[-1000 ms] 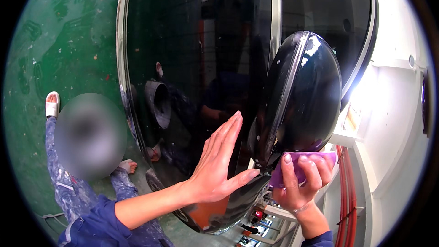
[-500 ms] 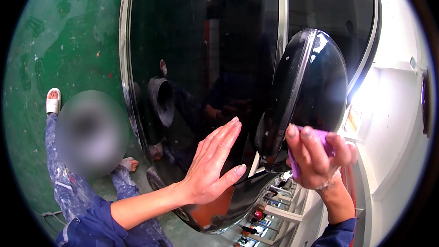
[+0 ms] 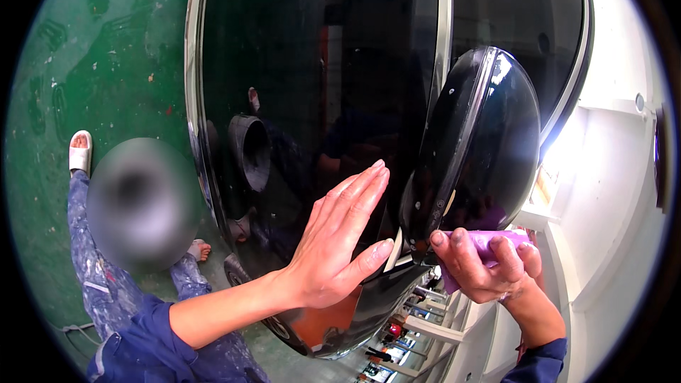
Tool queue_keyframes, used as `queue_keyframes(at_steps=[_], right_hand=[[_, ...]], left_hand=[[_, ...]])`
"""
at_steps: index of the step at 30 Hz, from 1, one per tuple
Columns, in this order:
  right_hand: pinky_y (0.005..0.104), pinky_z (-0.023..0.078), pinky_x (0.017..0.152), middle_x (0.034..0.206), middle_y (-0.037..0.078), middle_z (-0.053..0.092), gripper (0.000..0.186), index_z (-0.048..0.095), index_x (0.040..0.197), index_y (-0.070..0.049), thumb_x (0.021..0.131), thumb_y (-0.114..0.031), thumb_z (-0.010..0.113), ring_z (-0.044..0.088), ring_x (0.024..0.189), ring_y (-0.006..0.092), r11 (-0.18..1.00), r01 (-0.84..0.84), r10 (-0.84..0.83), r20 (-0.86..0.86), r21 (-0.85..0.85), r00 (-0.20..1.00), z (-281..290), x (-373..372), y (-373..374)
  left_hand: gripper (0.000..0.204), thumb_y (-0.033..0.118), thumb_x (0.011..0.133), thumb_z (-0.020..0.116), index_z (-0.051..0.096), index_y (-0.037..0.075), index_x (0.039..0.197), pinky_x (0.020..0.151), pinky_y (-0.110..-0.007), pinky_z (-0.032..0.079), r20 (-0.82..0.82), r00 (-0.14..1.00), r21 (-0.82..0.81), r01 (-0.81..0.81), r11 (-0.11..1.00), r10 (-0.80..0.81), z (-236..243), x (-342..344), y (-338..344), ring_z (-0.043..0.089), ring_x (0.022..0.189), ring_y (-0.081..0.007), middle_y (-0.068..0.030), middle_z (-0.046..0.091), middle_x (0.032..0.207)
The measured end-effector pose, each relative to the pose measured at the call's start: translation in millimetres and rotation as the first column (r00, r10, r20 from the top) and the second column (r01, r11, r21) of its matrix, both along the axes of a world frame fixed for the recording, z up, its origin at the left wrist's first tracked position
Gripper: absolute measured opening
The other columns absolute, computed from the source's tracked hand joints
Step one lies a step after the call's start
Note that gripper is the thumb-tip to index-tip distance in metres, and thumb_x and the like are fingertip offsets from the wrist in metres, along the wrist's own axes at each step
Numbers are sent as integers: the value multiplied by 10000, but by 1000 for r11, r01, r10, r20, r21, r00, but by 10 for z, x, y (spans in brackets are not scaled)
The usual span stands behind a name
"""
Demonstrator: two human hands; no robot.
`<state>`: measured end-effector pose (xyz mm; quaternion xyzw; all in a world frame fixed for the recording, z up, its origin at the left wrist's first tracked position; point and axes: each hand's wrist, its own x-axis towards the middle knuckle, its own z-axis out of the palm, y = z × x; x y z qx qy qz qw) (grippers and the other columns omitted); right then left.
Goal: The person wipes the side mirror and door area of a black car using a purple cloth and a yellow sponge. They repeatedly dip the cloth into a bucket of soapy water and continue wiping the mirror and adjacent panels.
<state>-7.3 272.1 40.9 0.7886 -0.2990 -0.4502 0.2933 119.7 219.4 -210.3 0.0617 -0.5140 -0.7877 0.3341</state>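
Observation:
My left hand lies over the glossy black car door, fingers straight and side by side, thumb apart, holding nothing. Whether its palm touches the panel I cannot tell. Bent fingers of my right hand grip a thin purple pad at the near end of the black side mirror. A pale strip runs along the mirror housing, and a few small whitish specks dot it. Part of the pad is hidden behind my fingers.
A dark side window with a bright trim strip is behind the mirror. Green floor stretches along the left, below my legs in paint-stained trousers. White wall beams stand at right. Shelving with small items is at the bottom.
My right hand has moved toward me with the purple pad, uncovering more of the mirror's near end. The left hand has shifted slightly up and to the right, still flat.

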Motion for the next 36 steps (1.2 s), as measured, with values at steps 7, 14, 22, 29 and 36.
queue_keyframes(at_steps=[7,14,22,29,36], right_hand=[[477,363,1027,1188,-141,597,405,722,1332,-358,939,-453,704,505,1032,166,1000,-10,12,-76,28,997,33,68,-231],[505,359,1067,1190,-130,581,423,687,1353,-342,955,-483,663,496,1038,173,999,-35,40,-131,39,991,41,87,-265],[455,386,975,1184,-140,600,379,730,1299,-342,929,-426,718,508,1038,184,1000,-13,16,-85,28,996,39,111,-222],[541,348,1105,1197,-135,583,428,690,1333,-329,933,-480,686,512,1033,177,999,-33,35,-93,20,995,22,54,-143],[514,347,1090,1190,-135,586,415,701,1329,-331,935,-462,713,504,1006,157,1000,-18,19,-62,7,998,38,71,-111]], left_hand=[[786,365,1027,587,293,-21,1645,1218,-483,279,-28,999,2,-28,1000,28,37,-44,-5,345,1519,-397,-223,297,1701],[789,358,1025,583,282,-20,1648,1215,-488,283,-27,999,-15,-36,999,36,59,-82,-1,348,1517,-402,-222,295,1701],[784,352,1022,578,284,-22,1645,1214,-491,287,-27,998,-41,-55,998,54,95,-110,-37,350,1516,-401,-221,300,1699],[779,335,1019,578,283,-20,1646,1211,-490,291,-24,998,-66,-65,996,64,96,-117,-54,352,1513,-406,-222,301,1699],[769,314,1020,575,281,-11,1652,1207,-485,305,-40,995,-68,-94,993,92,90,-147,-110,359,1514,-409,-225,303,1699]])
